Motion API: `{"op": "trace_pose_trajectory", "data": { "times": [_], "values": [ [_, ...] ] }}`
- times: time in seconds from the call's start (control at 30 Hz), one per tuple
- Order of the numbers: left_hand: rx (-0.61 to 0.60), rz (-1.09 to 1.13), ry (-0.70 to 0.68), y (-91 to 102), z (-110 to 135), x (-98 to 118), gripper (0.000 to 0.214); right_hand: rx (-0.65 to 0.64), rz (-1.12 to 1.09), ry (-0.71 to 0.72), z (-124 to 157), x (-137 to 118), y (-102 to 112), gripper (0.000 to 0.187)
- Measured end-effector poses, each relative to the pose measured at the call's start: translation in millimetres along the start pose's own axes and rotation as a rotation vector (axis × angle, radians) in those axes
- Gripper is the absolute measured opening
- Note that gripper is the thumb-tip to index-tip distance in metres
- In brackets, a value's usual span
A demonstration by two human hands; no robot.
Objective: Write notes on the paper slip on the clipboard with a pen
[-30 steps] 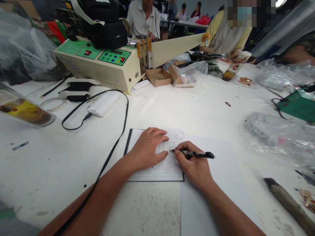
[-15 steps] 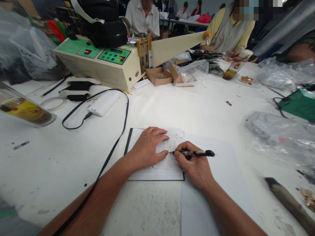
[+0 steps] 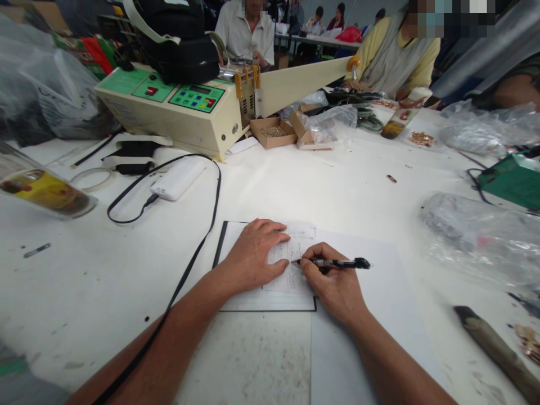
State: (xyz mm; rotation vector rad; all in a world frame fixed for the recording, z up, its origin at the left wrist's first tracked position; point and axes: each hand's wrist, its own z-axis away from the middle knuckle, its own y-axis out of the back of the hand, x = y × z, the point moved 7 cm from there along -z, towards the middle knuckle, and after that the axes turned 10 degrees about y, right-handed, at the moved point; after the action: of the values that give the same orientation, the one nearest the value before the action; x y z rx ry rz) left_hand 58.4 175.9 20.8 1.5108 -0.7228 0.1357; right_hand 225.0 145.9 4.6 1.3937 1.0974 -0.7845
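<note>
My right hand (image 3: 333,281) grips a black pen (image 3: 337,263), its tip at a small sheet covered in handwriting (image 3: 291,278). That sheet lies on a dark-edged notebook (image 3: 248,301). Flat across the left part of both rests my left hand (image 3: 257,253), fingers spread and thumb pointing toward the pen tip. A large blank white paper (image 3: 375,337) sits under my right wrist and reaches out to the right. Part of the writing is hidden beneath my fingers.
A white power bank (image 3: 179,179) with a black cable (image 3: 198,253) crossing my left forearm lies left. Behind stands a cream machine (image 3: 202,126), near a cardboard box (image 3: 273,134) of small metal parts. Plastic bags (image 3: 481,236) lie right. Two people sit across the table.
Almost nothing differs. The pen and both hands stay in nearly the same place on the sheet; the view has shifted very slightly.
</note>
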Motion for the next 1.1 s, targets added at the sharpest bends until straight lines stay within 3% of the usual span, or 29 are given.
{"op": "trace_pose_trajectory", "data": {
  "times": [1.1],
  "values": [
    [0.002,0.012,0.012,1.0,0.1,-0.9,0.044,-0.002,-0.012,-0.01,-0.4,-1.5,-0.4,0.01]
  ]
}}
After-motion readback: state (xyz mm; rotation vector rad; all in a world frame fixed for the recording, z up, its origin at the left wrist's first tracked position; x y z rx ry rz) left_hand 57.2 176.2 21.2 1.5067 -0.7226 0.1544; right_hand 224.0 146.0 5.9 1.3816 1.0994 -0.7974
